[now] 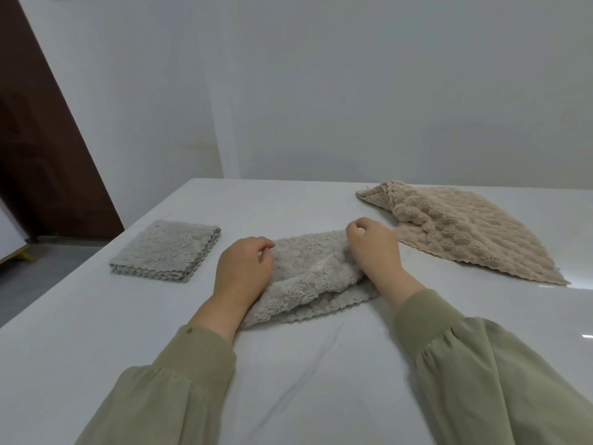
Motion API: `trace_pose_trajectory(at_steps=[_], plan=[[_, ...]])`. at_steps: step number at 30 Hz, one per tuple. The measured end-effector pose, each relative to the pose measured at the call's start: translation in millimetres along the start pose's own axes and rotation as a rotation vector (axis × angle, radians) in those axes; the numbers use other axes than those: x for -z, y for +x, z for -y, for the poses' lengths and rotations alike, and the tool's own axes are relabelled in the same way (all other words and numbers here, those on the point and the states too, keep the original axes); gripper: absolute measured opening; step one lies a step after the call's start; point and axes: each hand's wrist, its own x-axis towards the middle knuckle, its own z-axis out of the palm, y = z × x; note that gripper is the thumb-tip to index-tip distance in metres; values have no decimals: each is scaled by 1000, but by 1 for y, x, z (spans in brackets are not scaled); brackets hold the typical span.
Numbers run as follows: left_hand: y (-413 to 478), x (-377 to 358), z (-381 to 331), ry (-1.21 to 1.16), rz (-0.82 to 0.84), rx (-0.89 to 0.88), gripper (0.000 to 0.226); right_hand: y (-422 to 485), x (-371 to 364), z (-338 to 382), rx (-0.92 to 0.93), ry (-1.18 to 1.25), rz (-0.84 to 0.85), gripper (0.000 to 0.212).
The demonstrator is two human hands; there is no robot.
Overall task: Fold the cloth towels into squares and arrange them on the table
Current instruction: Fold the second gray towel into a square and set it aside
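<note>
A pale grey fluffy towel (313,277) lies half folded in the middle of the white table (288,364), its scalloped near edge bunched up. My left hand (245,268) pinches the towel's far left corner with curled fingers. My right hand (373,248) pinches the far right corner the same way. A grey towel (167,250) folded into a square lies flat to the left. A beige textured towel (462,231) lies spread out at the right, one far corner turned over.
The table's left edge (96,261) runs diagonally beside the folded square, with grey floor below. A brown door (41,139) stands at the far left. A white wall rises behind the table's far edge.
</note>
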Motion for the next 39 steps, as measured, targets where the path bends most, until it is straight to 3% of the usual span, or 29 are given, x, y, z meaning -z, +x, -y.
trace_pose_trajectory(at_steps=[4, 7, 11, 13, 18, 21, 23, 26, 30, 33, 35, 39], plan=[[-8, 9, 21, 163, 136, 87, 33, -30, -19, 21, 197, -233, 142, 29], [-12, 16, 29, 154, 118, 170, 34, -44, -24, 23, 313, -344, 227, 45], [-12, 25, 28, 286, 198, 296, 45, -52, -22, 25, 387, -303, 229, 49], [-10, 26, 27, 324, 219, 324, 37, -55, -24, 27, 440, -296, 206, 49], [-5, 21, 26, 79, 27, 355, 12, -54, -28, 27, 518, -244, -11, 46], [-3, 21, 28, -246, -171, 436, 13, -49, -28, 22, 555, -232, -201, 41], [-1, 20, 29, -316, -210, 411, 23, -46, -27, 20, 537, -232, -246, 38], [-3, 19, 24, -151, -40, 281, 56, -45, -24, 17, 470, -249, -241, 42], [-12, 13, 13, 151, 93, -24, 46, -40, -21, 12, 367, -325, -112, 48], [-17, 7, 10, 214, 325, -44, 49, -38, -19, 10, 335, -328, -14, 37], [-19, 6, 12, 304, 473, -51, 58, -31, -14, 11, 330, -251, -49, 36], [-19, 4, 13, 382, 569, -84, 63, -1, -4, 1, 63, -132, -44, 35]])
